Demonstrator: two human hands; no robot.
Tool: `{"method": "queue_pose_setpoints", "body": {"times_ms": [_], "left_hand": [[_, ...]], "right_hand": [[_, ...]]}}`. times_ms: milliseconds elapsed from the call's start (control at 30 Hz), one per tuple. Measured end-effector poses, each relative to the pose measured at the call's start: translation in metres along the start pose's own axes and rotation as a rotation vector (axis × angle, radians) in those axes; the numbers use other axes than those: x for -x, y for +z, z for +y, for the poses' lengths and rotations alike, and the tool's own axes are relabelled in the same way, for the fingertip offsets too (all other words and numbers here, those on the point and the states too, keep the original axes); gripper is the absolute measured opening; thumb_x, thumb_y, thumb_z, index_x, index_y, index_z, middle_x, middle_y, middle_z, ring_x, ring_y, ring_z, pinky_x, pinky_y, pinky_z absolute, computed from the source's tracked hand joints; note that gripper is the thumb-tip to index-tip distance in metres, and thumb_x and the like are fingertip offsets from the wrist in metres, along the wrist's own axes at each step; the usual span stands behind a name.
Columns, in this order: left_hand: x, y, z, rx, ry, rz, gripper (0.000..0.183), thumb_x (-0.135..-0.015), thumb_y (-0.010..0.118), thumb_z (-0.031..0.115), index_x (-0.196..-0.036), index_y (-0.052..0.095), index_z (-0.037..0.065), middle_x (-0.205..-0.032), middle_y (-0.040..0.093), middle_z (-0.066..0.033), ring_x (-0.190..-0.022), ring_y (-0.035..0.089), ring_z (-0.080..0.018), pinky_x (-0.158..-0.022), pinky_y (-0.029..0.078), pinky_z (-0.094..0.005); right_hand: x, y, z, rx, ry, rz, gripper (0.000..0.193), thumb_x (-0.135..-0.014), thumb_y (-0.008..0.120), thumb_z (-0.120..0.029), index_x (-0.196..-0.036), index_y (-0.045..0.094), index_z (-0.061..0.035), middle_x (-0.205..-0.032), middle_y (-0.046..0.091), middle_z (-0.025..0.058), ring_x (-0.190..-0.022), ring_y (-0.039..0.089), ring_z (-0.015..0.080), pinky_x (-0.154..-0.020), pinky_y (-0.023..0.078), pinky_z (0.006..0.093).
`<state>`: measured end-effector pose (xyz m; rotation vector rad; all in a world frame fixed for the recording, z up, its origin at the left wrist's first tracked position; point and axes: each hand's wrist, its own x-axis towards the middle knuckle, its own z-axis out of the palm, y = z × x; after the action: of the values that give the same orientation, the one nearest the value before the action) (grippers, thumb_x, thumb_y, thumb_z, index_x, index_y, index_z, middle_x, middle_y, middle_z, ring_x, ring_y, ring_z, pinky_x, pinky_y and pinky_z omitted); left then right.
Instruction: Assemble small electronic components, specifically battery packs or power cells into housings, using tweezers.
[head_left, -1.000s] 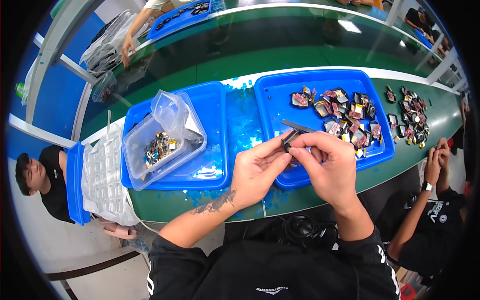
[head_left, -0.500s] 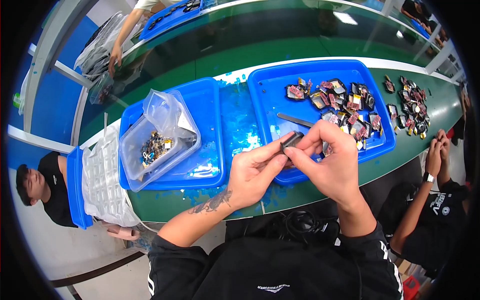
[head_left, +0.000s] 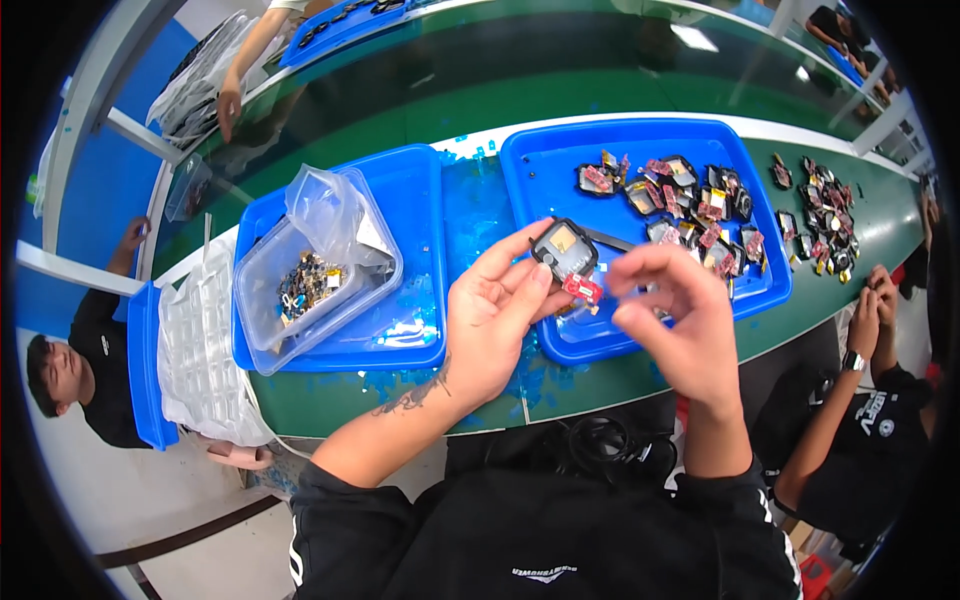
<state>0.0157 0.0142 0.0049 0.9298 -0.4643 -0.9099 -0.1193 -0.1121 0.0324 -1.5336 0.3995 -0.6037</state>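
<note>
My left hand (head_left: 488, 325) grips a small square black device housing (head_left: 562, 247) by its edge, with the open inside facing up. A pale square part lies inside it, and a small red circuit board (head_left: 582, 289) hangs out at its lower edge. Just to the right, my right hand (head_left: 685, 325) is held apart from the housing, fingers spread and curved, with nothing visible in it. Behind both hands is a blue tray (head_left: 535, 150) with several similar opened housings (head_left: 715, 205). A slim metal tool (head_left: 606, 239) lies in that tray, partly hidden by the housing.
On the left, another blue tray (head_left: 425, 250) bears a clear plastic tub (head_left: 375, 285) of small parts and a plastic bag (head_left: 325, 215). More opened housings (head_left: 828, 215) are heaped on the green table at right. Blue flakes litter the table between trays. Co-workers sit on both sides.
The housing has turned from edge-on to showing its inside, with the red board now visible. My right hand has let go of it and moved a little to the right, fingers opening.
</note>
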Motion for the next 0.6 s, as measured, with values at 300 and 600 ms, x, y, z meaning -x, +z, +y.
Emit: {"method": "queue_pose_setpoints", "body": {"times_ms": [300, 600], "left_hand": [[0.004, -0.003, 0.009, -0.916, 0.479, -0.213, 0.030, -0.081, 0.062, -0.009, -0.108, 0.069, 0.002, -0.114, 0.062, -0.0167, -0.089, 0.066, -0.0188, -0.079, 0.051, -0.0276], [0.004, -0.011, 0.007, -0.628, 0.141, -0.268, 0.020, -0.084, 0.065, -0.002, -0.104, 0.069, -0.003, -0.100, 0.068, -0.0147, -0.092, 0.068, -0.0209, -0.079, 0.055, -0.0288]], "right_hand": [[0.003, -0.003, 0.007, -0.185, 0.049, -0.072, 0.016, -0.084, 0.066, 0.004, -0.099, 0.061, 0.0053, -0.094, 0.064, 0.0078, -0.087, 0.063, 0.0100, -0.074, 0.055, 0.0236], [-0.001, -0.008, -0.013, 0.732, -0.548, -0.096, 0.022, -0.072, 0.072, 0.006, -0.089, 0.062, -0.0028, -0.078, 0.063, 0.0077, -0.072, 0.062, 0.0232, -0.062, 0.050, 0.0313]]}}
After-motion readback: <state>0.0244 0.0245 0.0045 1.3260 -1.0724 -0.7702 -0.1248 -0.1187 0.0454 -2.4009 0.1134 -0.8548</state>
